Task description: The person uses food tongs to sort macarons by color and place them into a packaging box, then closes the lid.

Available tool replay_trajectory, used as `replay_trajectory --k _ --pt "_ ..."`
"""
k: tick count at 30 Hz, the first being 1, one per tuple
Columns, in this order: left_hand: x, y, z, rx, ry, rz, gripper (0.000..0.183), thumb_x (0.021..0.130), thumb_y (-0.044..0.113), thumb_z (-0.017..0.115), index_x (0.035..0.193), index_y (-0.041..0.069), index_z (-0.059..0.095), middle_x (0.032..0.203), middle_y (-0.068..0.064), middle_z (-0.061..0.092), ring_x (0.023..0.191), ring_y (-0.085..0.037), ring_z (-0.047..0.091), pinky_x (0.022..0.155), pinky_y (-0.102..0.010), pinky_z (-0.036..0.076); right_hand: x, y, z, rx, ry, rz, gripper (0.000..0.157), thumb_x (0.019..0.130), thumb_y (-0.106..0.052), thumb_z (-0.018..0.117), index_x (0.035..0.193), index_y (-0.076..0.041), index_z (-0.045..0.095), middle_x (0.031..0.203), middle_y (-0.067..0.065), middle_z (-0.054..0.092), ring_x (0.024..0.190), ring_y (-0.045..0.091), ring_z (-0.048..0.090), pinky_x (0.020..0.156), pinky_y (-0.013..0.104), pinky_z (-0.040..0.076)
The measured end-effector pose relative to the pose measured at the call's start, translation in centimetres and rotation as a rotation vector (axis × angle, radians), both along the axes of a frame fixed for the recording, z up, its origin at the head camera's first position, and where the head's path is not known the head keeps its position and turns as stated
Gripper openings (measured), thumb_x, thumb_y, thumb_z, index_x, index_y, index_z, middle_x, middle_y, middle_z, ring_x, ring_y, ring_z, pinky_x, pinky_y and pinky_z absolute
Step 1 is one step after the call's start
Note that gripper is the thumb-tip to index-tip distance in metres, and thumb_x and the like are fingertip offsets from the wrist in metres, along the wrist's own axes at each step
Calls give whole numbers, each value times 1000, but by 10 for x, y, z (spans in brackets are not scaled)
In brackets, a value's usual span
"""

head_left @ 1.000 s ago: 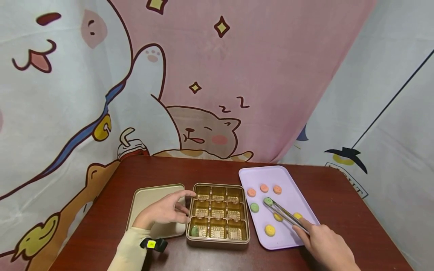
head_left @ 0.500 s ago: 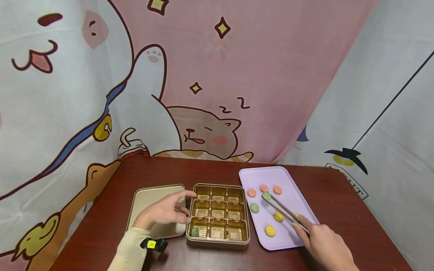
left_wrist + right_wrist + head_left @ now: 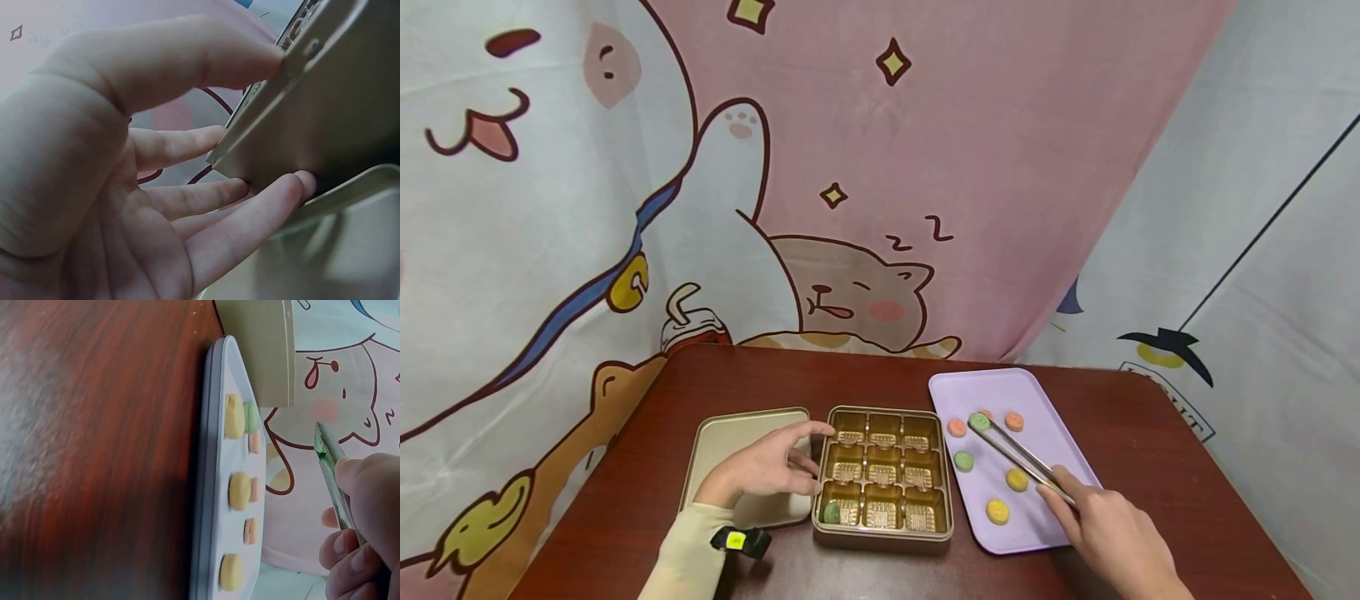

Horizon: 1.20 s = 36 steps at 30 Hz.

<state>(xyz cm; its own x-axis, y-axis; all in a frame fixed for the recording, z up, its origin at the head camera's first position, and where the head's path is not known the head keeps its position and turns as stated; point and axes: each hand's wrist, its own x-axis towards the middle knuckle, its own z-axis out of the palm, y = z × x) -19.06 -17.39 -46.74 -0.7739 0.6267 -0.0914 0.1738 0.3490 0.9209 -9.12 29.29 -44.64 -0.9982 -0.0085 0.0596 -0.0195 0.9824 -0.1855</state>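
My right hand [image 3: 1112, 533] grips metal tongs [image 3: 1033, 471] near their back end. A green macaron [image 3: 979, 421] sits between the tong tips, raised over the lilac tray [image 3: 1052, 521] in the right wrist view. The left hand [image 3: 767, 465] lies along the left side of a gold box [image 3: 883, 542], fingers extended. Its thumb [image 3: 250, 62] meets the rim, and its fingertips reach the side wall. Nine compartments divide the box; one green macaron [image 3: 831, 512] stands in the front left one.
On the tray are another green macaron [image 3: 963, 461], yellow ones [image 3: 997, 511] and pink ones [image 3: 1014, 421]. A gold lid [image 3: 730, 433] lies left of the box, partly under the left hand. Behind the table hangs a printed cloth [image 3: 1037, 167].
The tongs have lifted the green macaron up from the tray and moved it slightly left, with the right hand following. The left hand and the box have stayed put.
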Motion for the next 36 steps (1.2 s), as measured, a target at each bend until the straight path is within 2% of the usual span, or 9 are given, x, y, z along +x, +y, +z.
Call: replay_trajectory --k 3,8,14,19,21,24,26,30,36 --pt "0 0 0 3 -3 -1 81 85 4 83 154 3 43 162 -23 36 108 -29 71 83 -32 61 1 -5 1 -4 34 18 44 101 -51 66 126 -15 71 76 1 62 61 18 47 50 35 37" --pt "0 0 0 8 -3 -4 81 85 4 83 154 2 43 163 -23 36 110 -31 70 84 -32 61 3 -12 -2 -10 177 74 28 100 -48 69 114 -24 71 77 0 65 59 17 51 48 42 41" --pt "-1 0 -1 5 -2 -2 80 85 3 83 154 3 43 162 -22 36 111 -32 71 84 -32 61 4 -21 -7 -26 291 130 30 98 -46 73 117 -22 75 92 2 76 68 25 68 53 53 51" --pt "0 0 -1 4 -2 -1 80 85 4 83 154 3 43 162 -22 36 110 -31 71 83 -32 61 1 -33 -8 -26 327 191 14 97 -43 74 102 -31 68 68 -6 58 58 16 53 45 42 40" --pt "0 0 -1 5 -2 -2 80 85 4 83 155 2 43 162 -22 36 110 -32 71 84 -32 61 -1 -38 -8 -25 318 206 15 98 -44 73 95 -35 61 63 -11 46 55 13 43 43 36 33" --pt "0 0 -1 8 -4 -2 80 85 4 83 155 2 43 163 -22 36 110 -33 70 84 -32 61 -3 -47 -10 -20 326 239 21 99 -44 72 90 -35 56 61 -17 40 53 9 38 41 31 29" --pt "0 0 -1 9 -6 -2 80 85 3 83 155 2 43 163 -22 36 111 -33 70 84 -32 61 -5 -53 -11 -18 361 277 21 97 -42 75 90 -33 58 63 -20 41 52 6 36 42 29 29" --pt "0 0 -1 4 -8 1 80 85 4 83 155 3 43 163 -22 35 111 -32 70 84 -33 61 -8 -63 -15 3 453 352 18 93 -39 80 99 -26 69 68 -14 53 53 6 46 45 30 37" --pt "0 0 0 -1 -8 4 81 85 3 83 155 3 43 163 -22 36 111 -31 70 84 -33 61 -10 -83 -16 11 474 402 23 92 -41 79 108 -26 73 68 -9 63 58 14 58 43 31 40"
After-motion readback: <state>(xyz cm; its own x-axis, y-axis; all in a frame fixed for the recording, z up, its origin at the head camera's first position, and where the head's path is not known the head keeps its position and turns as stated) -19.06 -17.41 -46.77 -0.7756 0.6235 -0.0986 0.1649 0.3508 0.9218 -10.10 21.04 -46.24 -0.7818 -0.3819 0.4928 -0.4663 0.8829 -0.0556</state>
